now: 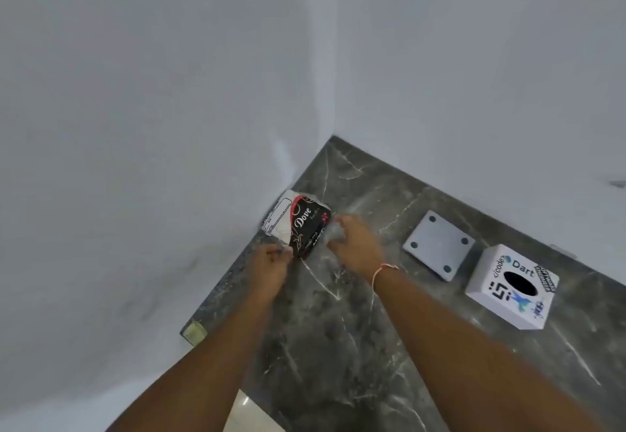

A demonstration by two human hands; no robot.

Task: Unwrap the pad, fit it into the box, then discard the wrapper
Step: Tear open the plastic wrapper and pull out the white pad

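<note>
Wrapped pad point(297, 225) on the dark countertop point(338, 313) near the wall corner, long axis running diagonally from lower right to upper left. Left hand point(271, 267) pinches its near corner; right hand point(355, 245) grips crumpled clear wrapper point(333, 231) at its right edge.

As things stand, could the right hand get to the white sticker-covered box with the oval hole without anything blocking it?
Probably yes. The right hand is at the wrapped pack, and the box sits further to its right on the same counter. Only the flat grey plate lies between, low enough to pass over.
</note>
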